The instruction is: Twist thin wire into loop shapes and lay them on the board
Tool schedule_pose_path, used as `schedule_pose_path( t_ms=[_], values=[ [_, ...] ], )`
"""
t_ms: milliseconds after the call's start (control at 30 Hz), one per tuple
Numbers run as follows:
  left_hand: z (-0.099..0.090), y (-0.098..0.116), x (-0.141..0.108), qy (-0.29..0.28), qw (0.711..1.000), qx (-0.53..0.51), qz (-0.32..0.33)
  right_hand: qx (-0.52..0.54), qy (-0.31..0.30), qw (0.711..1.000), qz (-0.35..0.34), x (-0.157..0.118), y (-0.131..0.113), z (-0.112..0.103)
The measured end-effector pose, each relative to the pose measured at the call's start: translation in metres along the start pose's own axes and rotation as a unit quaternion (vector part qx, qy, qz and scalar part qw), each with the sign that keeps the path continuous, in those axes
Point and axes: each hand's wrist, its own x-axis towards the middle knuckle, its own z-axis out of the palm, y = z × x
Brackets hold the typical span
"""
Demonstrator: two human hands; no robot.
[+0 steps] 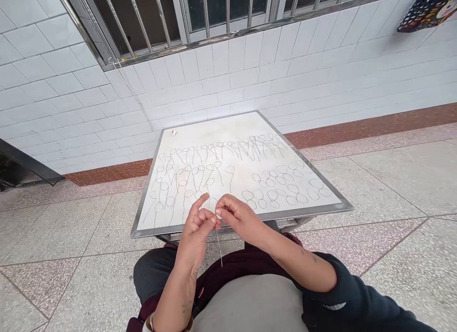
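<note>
Close to the near edge of a white table (239,180), my left hand (200,222) pinches a thin wire (219,249) between thumb and fingers, its index finger raised. The wire's straight end hangs down below the fingertips. Touching it from the right, my right hand (237,217) has thumb and index finger closed on the wire where it meets the left fingertips. Part of the wire is hidden by the fingers. Beyond the hands, several looped wires with long tails (230,170) lie in rows, and several round wire rings (273,195) lie at the right.
A small white and red object (173,132) sits at the table's far left corner. Behind the table stands a white tiled wall (214,92) with a barred window (221,13). A dark patterned bag (424,11) hangs at the upper right. My knee (152,272) is below the near edge.
</note>
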Motion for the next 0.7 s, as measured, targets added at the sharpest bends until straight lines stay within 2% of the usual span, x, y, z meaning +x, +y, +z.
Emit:
schedule_pose_path(
  t_ms=[100,300,533,700],
  values=[
    [-0.0001,-0.0042,0.0005,0.000,1.000,-0.019,0.003,-0.001,0.017,1.000,0.007,-0.0010,0.0008,0.0019],
    [-0.0012,-0.0035,0.0006,-0.010,1.000,0.008,-0.004,-0.005,0.016,1.000,0.001,-0.0022,0.0035,0.0026],
    [0.0013,-0.0084,-0.0014,0.024,1.000,-0.017,0.007,0.051,0.009,0.998,0.021,-0.0033,0.0044,0.0038],
    [0.0045,-0.0075,-0.0056,-0.009,0.999,-0.039,-0.019,0.061,0.048,0.996,0.038,-0.0032,0.0050,0.0043]
  ],
)
